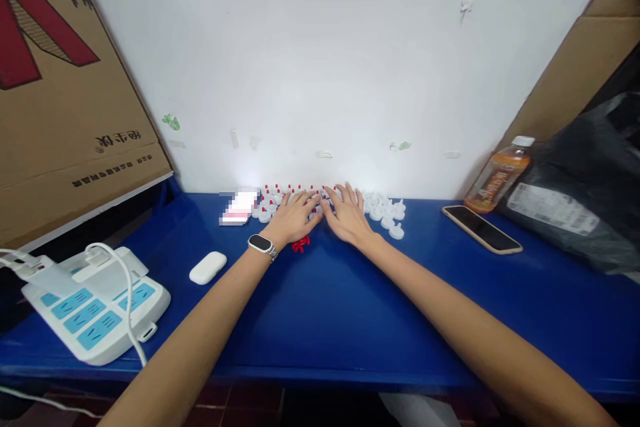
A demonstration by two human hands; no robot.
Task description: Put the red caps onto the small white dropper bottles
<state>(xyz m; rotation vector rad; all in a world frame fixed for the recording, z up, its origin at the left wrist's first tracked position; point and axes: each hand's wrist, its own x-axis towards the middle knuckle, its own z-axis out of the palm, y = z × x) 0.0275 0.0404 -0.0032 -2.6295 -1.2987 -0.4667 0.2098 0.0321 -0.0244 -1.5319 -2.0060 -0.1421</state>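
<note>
My left hand (295,219), with a band on its wrist, lies palm down over small white spouted caps with red tips (265,210). Its fingers are stretched out and cover some of the caps. Just below that palm sits a small pile of loose red tips (301,244). My right hand (347,217) reaches to the same row, fingers spread, its thumb close to the left hand's thumb. To its right are several white spouted caps without red tips (387,210). I see nothing held in either hand, though what lies beneath the fingers is hidden.
The blue table (320,320) meets a white wall (320,67). At left are a power strip (95,313) with cables, a white earbud case (208,267) and a blurred-out card (240,207). At right lie a phone (481,229), a drink bottle (497,177) and a dark plastic bag (595,167).
</note>
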